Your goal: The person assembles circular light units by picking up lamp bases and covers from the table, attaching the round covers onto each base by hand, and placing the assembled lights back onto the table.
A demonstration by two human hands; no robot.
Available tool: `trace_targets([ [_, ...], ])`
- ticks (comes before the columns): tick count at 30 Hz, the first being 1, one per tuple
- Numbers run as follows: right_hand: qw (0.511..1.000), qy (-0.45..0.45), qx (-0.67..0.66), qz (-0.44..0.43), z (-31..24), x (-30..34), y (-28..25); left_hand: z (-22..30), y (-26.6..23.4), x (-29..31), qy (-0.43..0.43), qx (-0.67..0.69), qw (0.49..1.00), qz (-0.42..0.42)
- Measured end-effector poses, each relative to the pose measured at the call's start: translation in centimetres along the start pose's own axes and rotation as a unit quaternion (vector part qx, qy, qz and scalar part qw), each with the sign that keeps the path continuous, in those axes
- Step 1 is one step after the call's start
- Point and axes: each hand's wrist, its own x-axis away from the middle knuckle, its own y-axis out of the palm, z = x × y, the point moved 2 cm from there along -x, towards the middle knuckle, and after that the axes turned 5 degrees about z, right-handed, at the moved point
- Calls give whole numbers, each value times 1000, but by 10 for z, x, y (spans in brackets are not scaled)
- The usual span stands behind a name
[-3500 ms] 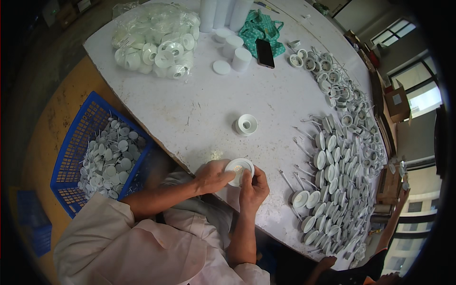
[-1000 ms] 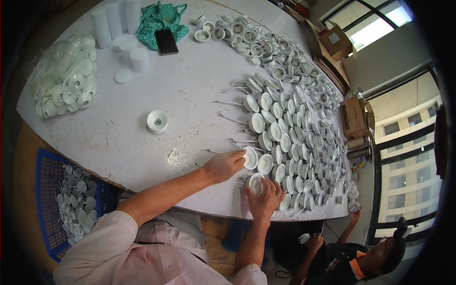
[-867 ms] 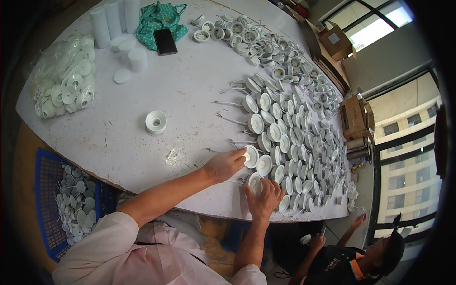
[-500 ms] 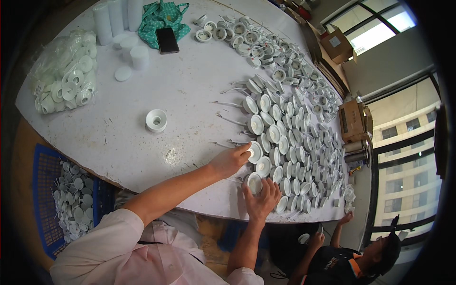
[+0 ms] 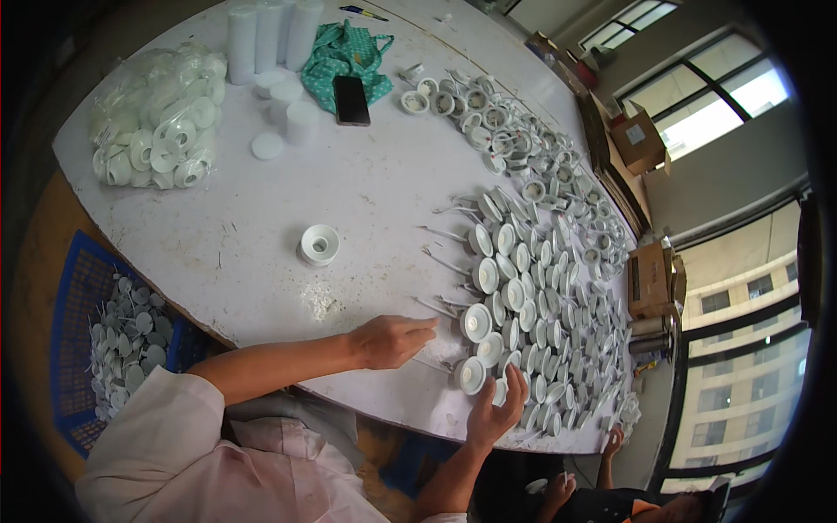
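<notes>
Rows of white round lamp housings (image 5: 476, 322) with thin white leads stand tilted along the right side of the table. My left hand (image 5: 392, 342) hovers left of the front rows, close to the leads, with its fingers pressed together. Whether a lead is pinched in them cannot be seen. At the near end of the rows is my right hand (image 5: 495, 417), thumb and fingers apart around a white housing (image 5: 500, 392), seemingly touching it. A single white stepped ring-shaped piece (image 5: 320, 245) sits by itself at mid-table.
A plastic bag of white rings (image 5: 161, 118) lies far left. White cylinders (image 5: 242, 44), a green dotted cloth (image 5: 370, 57) and a phone (image 5: 351, 100) are at the back. Open housings (image 5: 495, 118) crowd the far right. A blue basket (image 5: 74, 322) holds discs. A co-worker (image 5: 602, 501) sits lower right.
My left hand has drawn back left from the housing it touched. My right hand has shifted from the front housing to one just right of it. The view has also shifted.
</notes>
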Motion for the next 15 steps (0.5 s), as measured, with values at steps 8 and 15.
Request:
trace_targets([
  [8, 984, -106, -117, -83, -18, -104, 88, -34, -41, 12, 13, -13, 996, 82],
  [15, 982, 20, -127, -139, 24, -226, 214, -41, -44, 10, -117, 52, 991, 28],
])
